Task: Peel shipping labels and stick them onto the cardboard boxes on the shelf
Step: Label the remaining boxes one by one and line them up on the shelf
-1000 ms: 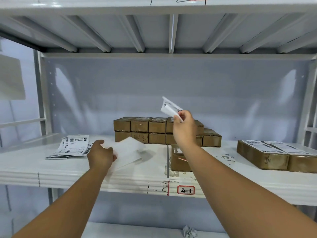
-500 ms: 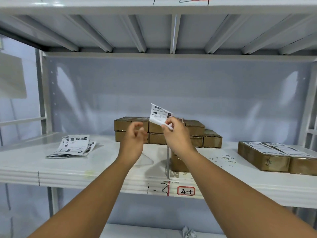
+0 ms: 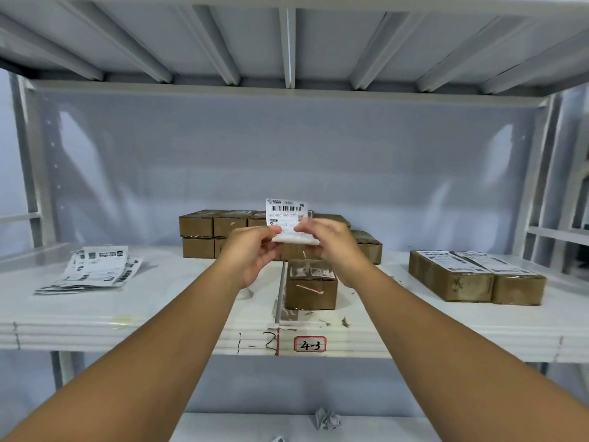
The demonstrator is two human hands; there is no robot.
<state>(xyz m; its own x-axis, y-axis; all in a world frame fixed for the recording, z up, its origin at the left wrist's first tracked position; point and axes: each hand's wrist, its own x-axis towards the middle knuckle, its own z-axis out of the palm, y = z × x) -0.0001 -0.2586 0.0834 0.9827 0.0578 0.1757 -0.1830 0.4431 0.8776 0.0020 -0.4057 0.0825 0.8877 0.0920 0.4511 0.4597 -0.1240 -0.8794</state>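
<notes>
A white shipping label with a barcode stands upright in the air above the shelf's middle. My left hand pinches its lower left edge and my right hand pinches its lower right edge. Directly below them sits a single brown cardboard box with a taped top near the shelf's front. Behind my hands a two-layer stack of small cardboard boxes stands at the back. Two boxes with labels on top lie at the right.
A loose pile of printed labels lies on the white shelf at the left. Paper scraps dot the shelf near the front box. Crumpled paper lies on the lower shelf. An upper shelf hangs overhead.
My left hand let go of a white backing sheet at the left and came up to the label. My right hand lowered the label toward the centre, and both hands now pinch it.
</notes>
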